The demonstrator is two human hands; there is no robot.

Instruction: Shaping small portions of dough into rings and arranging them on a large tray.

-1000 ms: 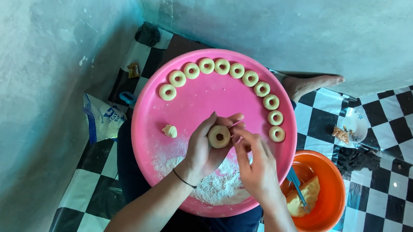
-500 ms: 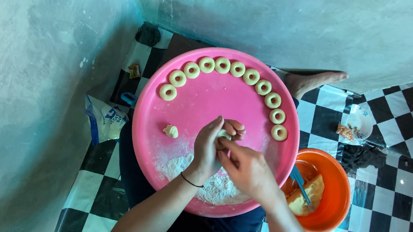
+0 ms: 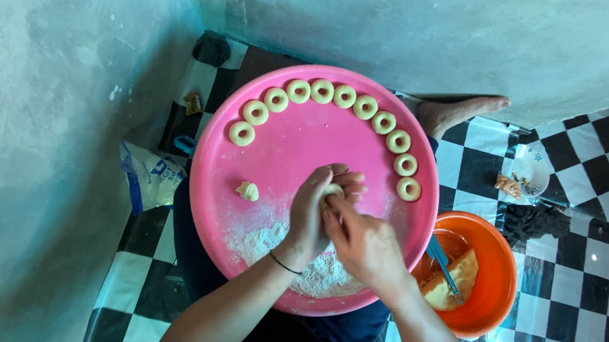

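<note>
Left hand (image 3: pixel 310 213) cupped around a small dough piece (image 3: pixel 332 189), fingers curled shut on it. Right hand (image 3: pixel 364 239) presses in from the right, fingertips on the same piece; it pinches the dough too, though most of the piece is hidden between the two hands. Both hands sit over the middle of the pink tray (image 3: pixel 285 142), dough held just above its surface.

Tray contents: arc of ten dough rings (image 3: pixel 322 91) along the far rim, from the left side round to the right, spaced close but mostly apart. One small loose dough lump (image 3: pixel 247 191) left of the hands, clear of them. Flour pile (image 3: pixel 272 239) at the near edge, under the wrists.

Thin black band (image 3: pixel 285 263) on the left wrist.

Orange bowl (image 3: pixel 499 274) just right of the tray, touching or nearly touching its rim, holding a dough mass (image 3: pixel 453 275) and a blue utensil (image 3: pixel 443 260). Floor is black-and-white check. Plastic bag (image 3: pixel 150 176) left of the tray. Bare foot (image 3: pixel 459 111) beyond the tray's far right edge.
</note>
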